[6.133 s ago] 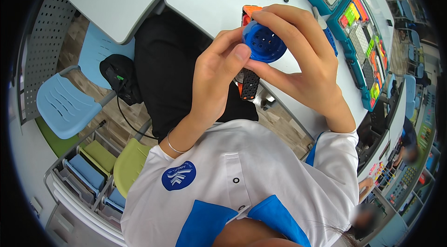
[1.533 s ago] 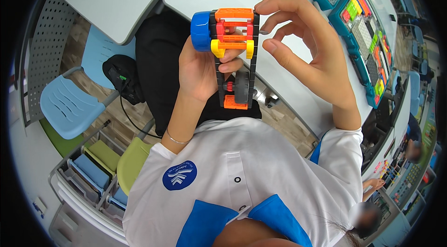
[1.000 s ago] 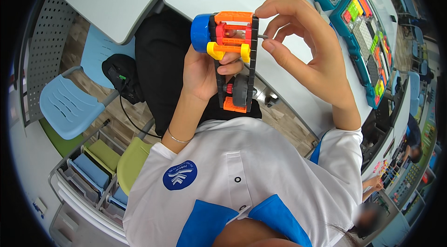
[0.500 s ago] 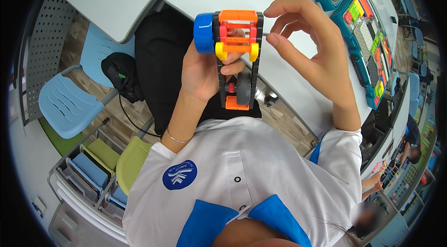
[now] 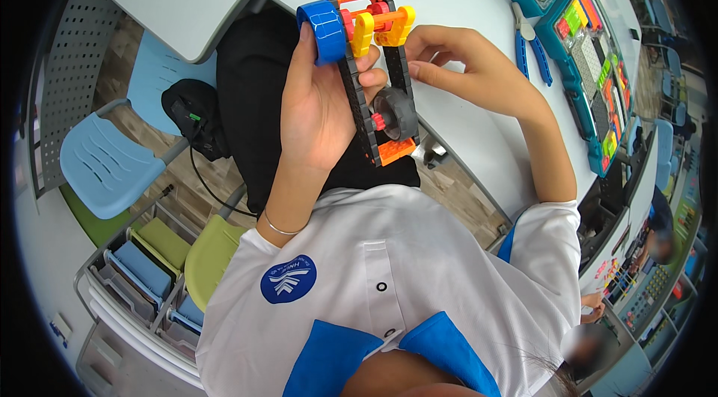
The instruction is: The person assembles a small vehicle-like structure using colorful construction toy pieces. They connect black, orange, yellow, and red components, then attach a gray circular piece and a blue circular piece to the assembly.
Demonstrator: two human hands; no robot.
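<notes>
My left hand (image 5: 318, 109) is wrapped round the left side of a toy building-block model (image 5: 362, 109). The model has a long black beam frame, orange end blocks, red connectors and two upright yellow curved pieces (image 5: 363, 34). A blue wheel (image 5: 323, 30) sticks out on its left, under my left thumb. Lower down, a dark grey wheel (image 5: 396, 113) sits between the beams beside a small red gear. My right hand (image 5: 471, 68) is closed at the model's right beam, thumb against it below the yellow piece. Its other fingertips are partly hidden.
Blue-handled pliers (image 5: 531, 45) lie on the white table (image 5: 464, 142), right of my right hand. Beside them stands an open teal case (image 5: 598, 75) of colourful parts. Light blue chairs (image 5: 112, 169) and a black bag (image 5: 196, 120) are at the left. Another person is at the far right.
The model has tilted and moved slightly up and left. My right hand has come down to its right side, fingers closing in. The pliers, hidden behind that hand before, now show.
</notes>
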